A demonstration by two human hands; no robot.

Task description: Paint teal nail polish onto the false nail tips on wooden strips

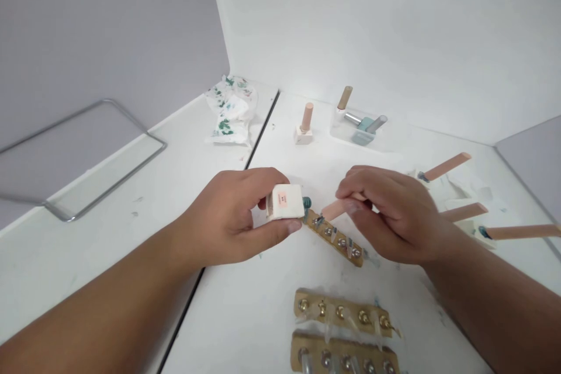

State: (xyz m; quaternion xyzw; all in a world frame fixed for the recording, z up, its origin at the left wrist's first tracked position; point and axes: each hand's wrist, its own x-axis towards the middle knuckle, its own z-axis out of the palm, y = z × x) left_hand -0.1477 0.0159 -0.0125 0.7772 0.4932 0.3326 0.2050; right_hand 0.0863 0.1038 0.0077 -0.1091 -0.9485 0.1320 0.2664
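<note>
My left hand (232, 216) grips a white square nail polish bottle (291, 201) tipped on its side. Its neck, smeared dark green, points right. Between the fingers of my right hand (385, 210) is the peach-coloured cap (335, 209) of a nail polish brush, angled towards the bottle; its bristle end is hard to make out. Just below the bottle neck and brush lies a tan strip (335, 236) with several metal knobs and clear pieces. Two more such strips, an upper one (342, 311) and a lower one (344, 353), lie nearer to me.
Another peach-capped bottle (303, 135) stands at the back. Beside it a clear tray (350, 133) holds several bottles. A paint-stained tissue (232, 111) lies back left. Several peach-capped bottles, one with its cap (464, 212) showing, lie right. A metal frame (105, 210) juts in at left.
</note>
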